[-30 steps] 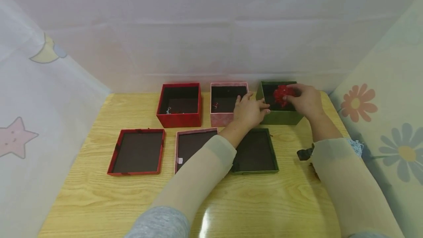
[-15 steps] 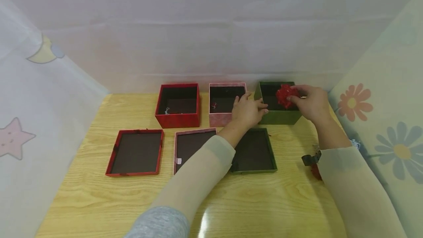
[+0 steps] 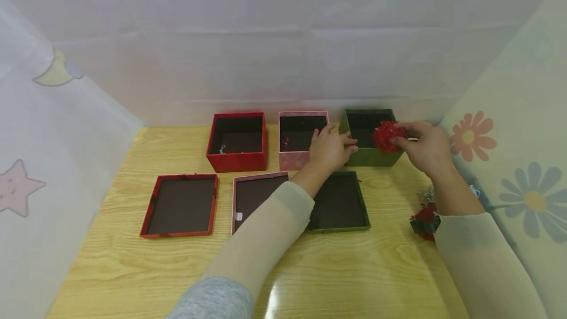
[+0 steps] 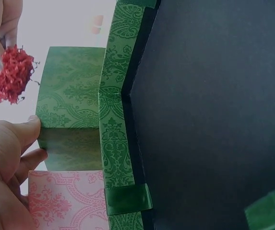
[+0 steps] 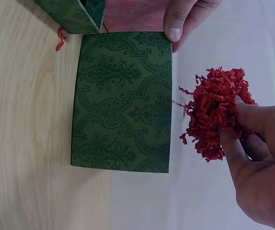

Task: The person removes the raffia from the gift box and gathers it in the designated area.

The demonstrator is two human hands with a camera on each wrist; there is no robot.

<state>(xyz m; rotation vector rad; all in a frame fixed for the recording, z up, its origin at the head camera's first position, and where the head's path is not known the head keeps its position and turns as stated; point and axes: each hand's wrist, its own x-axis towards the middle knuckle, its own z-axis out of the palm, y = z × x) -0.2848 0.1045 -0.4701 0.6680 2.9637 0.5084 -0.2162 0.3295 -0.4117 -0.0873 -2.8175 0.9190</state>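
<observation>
A clump of red crinkle-cut paper shreds (image 3: 390,136) is pinched between the thumb and fingers of my right hand (image 3: 428,149). Loose strands stick out of it, in the right wrist view, beside the rim of the green patterned box (image 5: 123,100). My left hand (image 3: 329,150) rests at the gap between the green box and the pink box (image 4: 65,196). Its thumb touches the green box's near corner, with other fingers spread over the pink box. Dark linings show inside both boxes; the green box's floor is partly hidden.
A red box (image 3: 236,161) stands left of the pink one, with a few shreds inside. In front lie a red lid (image 3: 181,206), a pink lid (image 3: 261,193) and a green lid (image 3: 341,203). Red shreds and a dark ribbon (image 3: 425,225) lie near my right sleeve.
My right hand has drawn the red paper clump right and toward me, from over the green box's inside to its near right rim. My left hand has stayed on the boxes.
</observation>
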